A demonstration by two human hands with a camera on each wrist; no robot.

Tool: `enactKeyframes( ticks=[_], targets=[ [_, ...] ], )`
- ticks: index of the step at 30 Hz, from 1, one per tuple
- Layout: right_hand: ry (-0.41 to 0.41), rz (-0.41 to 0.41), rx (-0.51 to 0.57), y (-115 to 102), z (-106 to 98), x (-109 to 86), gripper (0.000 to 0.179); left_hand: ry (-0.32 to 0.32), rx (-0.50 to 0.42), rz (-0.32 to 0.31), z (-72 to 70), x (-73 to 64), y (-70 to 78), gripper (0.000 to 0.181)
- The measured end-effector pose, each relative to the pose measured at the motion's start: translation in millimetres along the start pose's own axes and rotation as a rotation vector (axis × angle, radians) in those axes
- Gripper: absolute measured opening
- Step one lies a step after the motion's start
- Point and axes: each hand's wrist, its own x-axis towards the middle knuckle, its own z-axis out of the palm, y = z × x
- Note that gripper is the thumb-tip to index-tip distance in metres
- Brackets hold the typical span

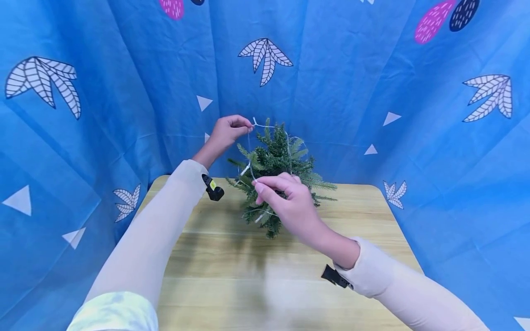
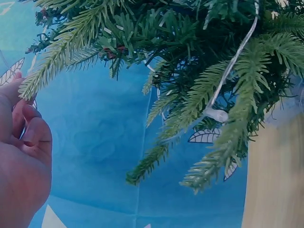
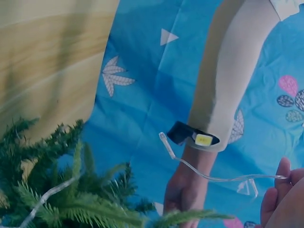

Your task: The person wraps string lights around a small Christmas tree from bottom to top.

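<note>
A small artificial Christmas tree (image 1: 273, 158) stands on the wooden table, with a clear-wired string of lights (image 1: 288, 145) draped round it. At the tree's upper left, my left hand (image 1: 227, 133) pinches the wire between thumb and fingertips. My right hand (image 1: 296, 204), in front of the branches, pinches another stretch of the same string. Between the hands the wire hangs with a small bulb (image 1: 245, 169) on it. The right wrist view shows the wire (image 3: 218, 179) running from the right hand's fingers (image 3: 283, 173) to a clear bulb (image 3: 166, 145). Another bulb (image 2: 216, 114) lies among the branches in the left wrist view.
Light wooden tabletop (image 1: 207, 271) extends in front of the tree. A blue patterned curtain (image 1: 343, 92) closes in the back and both sides. Each wrist wears a black camera; the left one (image 1: 213, 187) has a yellow label.
</note>
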Motion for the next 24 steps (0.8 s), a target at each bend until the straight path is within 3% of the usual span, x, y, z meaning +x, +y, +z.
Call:
enactKeyframes(
  ticks=[7, 14, 17, 20, 22, 24],
  targets=[
    [-0.002, 0.048, -0.027, 13.6, 3.7, -6.3, 0.014, -0.044, 0.008, 0.008, -3.3, -11.8, -1.3, 0.02],
    [0.041, 0.12, -0.013, 32.5, -7.9, -5.7, 0.016, 0.031, 0.069, 0.048, -13.8, -32.5, -6.8, 0.021],
    [0.043, 0.138, -0.02, 36.5, -12.4, -6.1, 0.018, 0.092, 0.071, 0.101, -17.4, -52.2, -3.1, 0.021],
    [0.036, 0.151, -0.029, 39.8, -16.2, -6.5, 0.019, 0.151, 0.117, 0.185, -15.2, -81.2, 6.9, 0.02],
    [0.027, 0.149, -0.048, 41.7, -18.6, -5.9, 0.019, 0.163, 0.176, 0.263, -8.4, -104.2, 15.0, 0.02],
    [0.008, 0.148, -0.07, 42.4, -20.9, -5.2, 0.018, 0.15, 0.241, 0.397, 1.7, -125.7, 19.4, 0.02]
  ],
)
